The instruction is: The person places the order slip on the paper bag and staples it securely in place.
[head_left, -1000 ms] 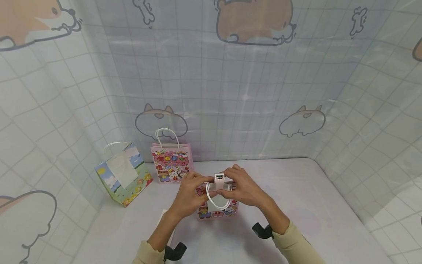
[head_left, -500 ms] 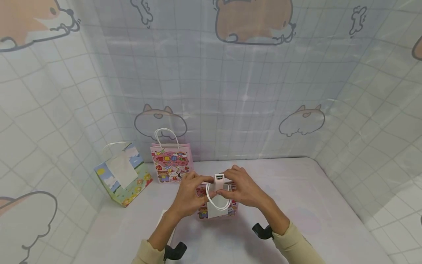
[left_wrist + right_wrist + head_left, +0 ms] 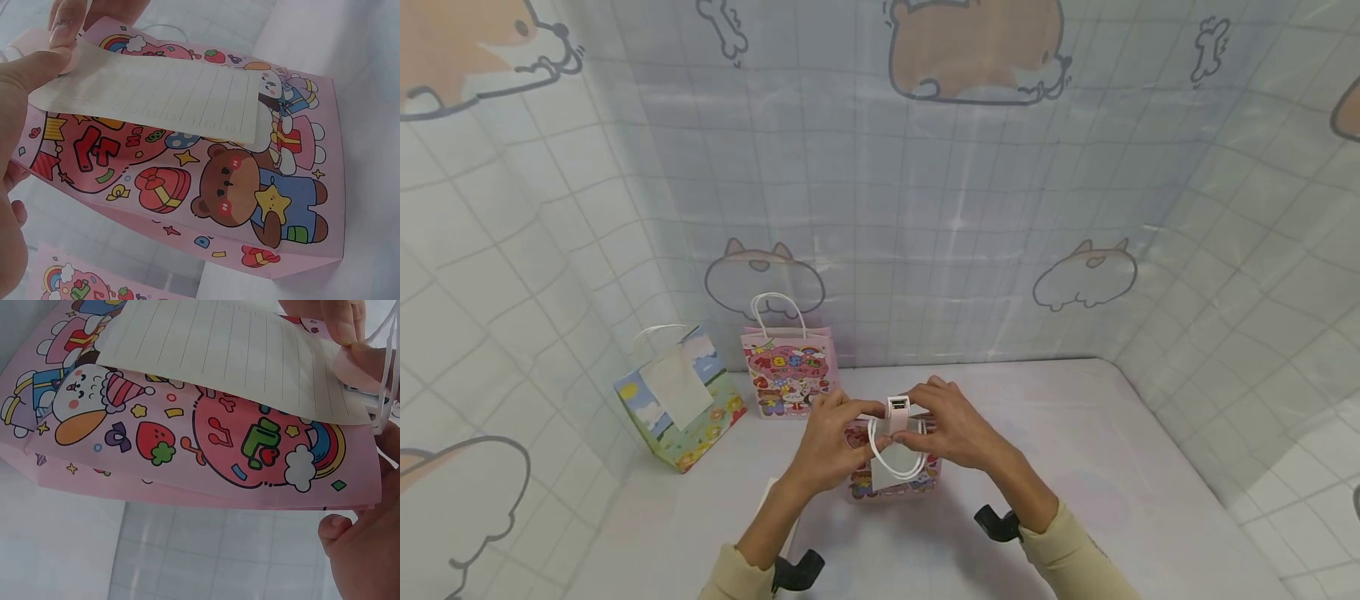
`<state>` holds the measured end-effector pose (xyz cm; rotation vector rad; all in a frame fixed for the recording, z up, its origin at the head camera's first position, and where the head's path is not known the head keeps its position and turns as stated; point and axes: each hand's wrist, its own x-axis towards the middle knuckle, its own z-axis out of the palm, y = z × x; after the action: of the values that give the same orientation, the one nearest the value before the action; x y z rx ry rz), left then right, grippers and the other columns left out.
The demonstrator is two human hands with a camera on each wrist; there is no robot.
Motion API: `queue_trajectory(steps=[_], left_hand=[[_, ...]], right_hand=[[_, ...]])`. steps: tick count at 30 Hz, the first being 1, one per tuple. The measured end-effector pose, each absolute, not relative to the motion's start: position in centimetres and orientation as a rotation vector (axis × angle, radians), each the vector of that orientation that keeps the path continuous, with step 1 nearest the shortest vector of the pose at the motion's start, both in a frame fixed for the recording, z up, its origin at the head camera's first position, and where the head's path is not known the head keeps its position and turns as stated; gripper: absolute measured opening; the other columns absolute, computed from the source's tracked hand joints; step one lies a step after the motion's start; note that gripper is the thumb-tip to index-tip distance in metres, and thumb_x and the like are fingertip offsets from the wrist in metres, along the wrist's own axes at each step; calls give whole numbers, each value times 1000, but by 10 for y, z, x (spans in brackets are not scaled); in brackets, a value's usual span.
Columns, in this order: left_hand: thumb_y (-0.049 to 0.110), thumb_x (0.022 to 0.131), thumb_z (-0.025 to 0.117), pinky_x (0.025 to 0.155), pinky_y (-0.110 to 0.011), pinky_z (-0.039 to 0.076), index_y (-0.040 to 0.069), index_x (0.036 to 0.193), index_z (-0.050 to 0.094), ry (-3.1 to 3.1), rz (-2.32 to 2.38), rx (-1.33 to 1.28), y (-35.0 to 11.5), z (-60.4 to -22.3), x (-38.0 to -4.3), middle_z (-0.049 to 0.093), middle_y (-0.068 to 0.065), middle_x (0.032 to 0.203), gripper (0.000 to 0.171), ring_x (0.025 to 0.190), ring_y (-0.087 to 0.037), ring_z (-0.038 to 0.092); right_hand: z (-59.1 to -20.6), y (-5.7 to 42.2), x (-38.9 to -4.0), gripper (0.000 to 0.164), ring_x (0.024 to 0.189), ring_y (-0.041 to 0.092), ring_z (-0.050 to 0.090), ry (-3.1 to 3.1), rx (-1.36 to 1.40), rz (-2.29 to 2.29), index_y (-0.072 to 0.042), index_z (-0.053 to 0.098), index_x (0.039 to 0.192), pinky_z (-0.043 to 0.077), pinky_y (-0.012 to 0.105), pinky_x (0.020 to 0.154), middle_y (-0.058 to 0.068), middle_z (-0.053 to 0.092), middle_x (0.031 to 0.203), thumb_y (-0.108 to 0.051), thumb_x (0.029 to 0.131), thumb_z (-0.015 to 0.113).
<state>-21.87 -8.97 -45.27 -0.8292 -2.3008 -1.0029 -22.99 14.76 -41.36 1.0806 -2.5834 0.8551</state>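
A pink paper gift bag (image 3: 859, 485) with cartoon animals stands upright before me. Against its front hangs a cream sheet of lined paper (image 3: 187, 97), its top at the bag's upper edge. A small pink-and-white stapler (image 3: 898, 408) sits at that edge, over the top of the sheet. My left hand (image 3: 831, 446) pinches it between thumb and finger from the left. From the right my right hand (image 3: 958, 425) pinches it too, with other fingers behind the bag. White cord handles (image 3: 904, 475) droop over the sheet. The stapler's lower part is hidden by fingers.
Behind, at left, stands a second pink gift bag (image 3: 790, 371). Farther left leans a blue-and-green gift bag (image 3: 726, 400) with a pale sheet (image 3: 677, 385) on its front. A thin white edge (image 3: 792, 537) shows beside my left forearm, mostly hidden. Patterned curtains enclose the table.
Both hands and the stapler stay in place. The lower end of the sheet has swung slightly against the bag; the head view has shifted a little.
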Motion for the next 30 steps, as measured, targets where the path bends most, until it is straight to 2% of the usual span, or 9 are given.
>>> queue_trajectory(steps=[10,19,30], left_hand=[[34,76,89,85,-39,26,23,112,75,-2326,-994,-826,-90,-452,-220,62,16,88,40,84,-5,39],[35,76,89,89,-42,26,22,112,74,-2340,-1048,-847,-92,-451,-220,63,16,92,41,87,-6,42],[32,73,91,85,-39,27,20,109,74,-2264,-1028,-868,-90,-453,-221,64,13,93,42,86,-7,42]], right_hand=[[-412,149,-229,32,93,6,47,-2606,1058,838,-24,73,111,36,36,82,-16,66,99,-44,85,76],[-415,148,-227,34,88,4,43,-2614,1031,861,-24,73,113,36,35,80,-18,61,95,-44,86,77],[-419,147,-226,31,85,3,41,-2557,1034,874,-26,72,112,37,33,78,-21,60,93,-42,86,77]])
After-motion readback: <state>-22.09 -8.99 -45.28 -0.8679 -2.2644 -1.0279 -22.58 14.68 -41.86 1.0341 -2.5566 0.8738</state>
